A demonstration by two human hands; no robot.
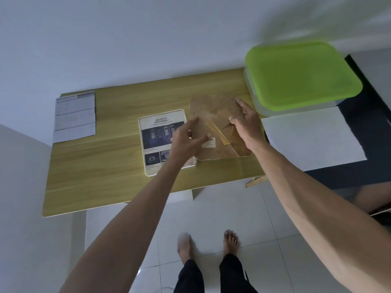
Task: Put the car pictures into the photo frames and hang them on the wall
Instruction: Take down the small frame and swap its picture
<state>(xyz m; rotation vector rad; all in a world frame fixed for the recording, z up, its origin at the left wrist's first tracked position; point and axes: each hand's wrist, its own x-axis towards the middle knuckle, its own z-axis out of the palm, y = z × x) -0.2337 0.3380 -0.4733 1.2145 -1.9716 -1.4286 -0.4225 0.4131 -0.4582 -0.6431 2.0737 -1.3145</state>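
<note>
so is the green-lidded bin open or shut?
Shut. The green lid sits flat across the clear bin, covering its whole top at the table's far right corner. Whether it is latched cannot be told.

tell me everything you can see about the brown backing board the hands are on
The backing board is a thin brown sheet, fibreboard by its look, with rounded corners, a hinged stand flap and a small white barcode label. It lies flat on the wooden table, right of the framed SAFETY picture. The right hand grips its far part; the left hand touches its left edge with straight fingers.
</note>
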